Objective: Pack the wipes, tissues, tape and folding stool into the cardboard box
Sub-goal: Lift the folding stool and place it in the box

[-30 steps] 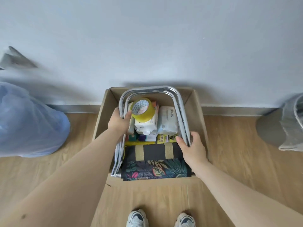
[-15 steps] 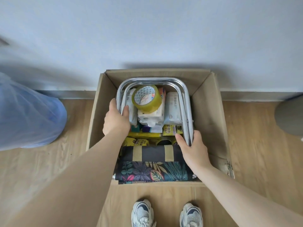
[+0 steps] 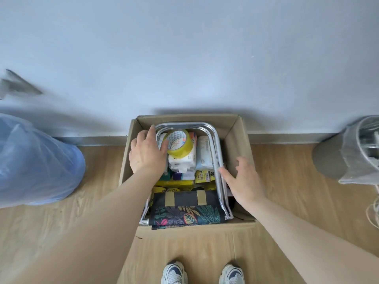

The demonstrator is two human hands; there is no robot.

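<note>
1 cardboard box holds 1 folding stool, 1 tape roll; 2 hands, left, right, spread, gripping nothing.

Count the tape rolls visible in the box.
1. The yellow tape roll sits atop the tissue packs at the far end of the cardboard box, inside the folding stool's frame. Others may be buried underneath.

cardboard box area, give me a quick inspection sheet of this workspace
surface: wood floor, box against the wall
job's things: cardboard box open; folding stool folded, lying over the contents; tape on top of tissues; wipes beside them
clutter: blue plastic bag at left; lined bin at right
hands: left hand open at the stool frame; right hand open beside it
cables: cord at right edge
surroundings: white wall, shoes below
</note>
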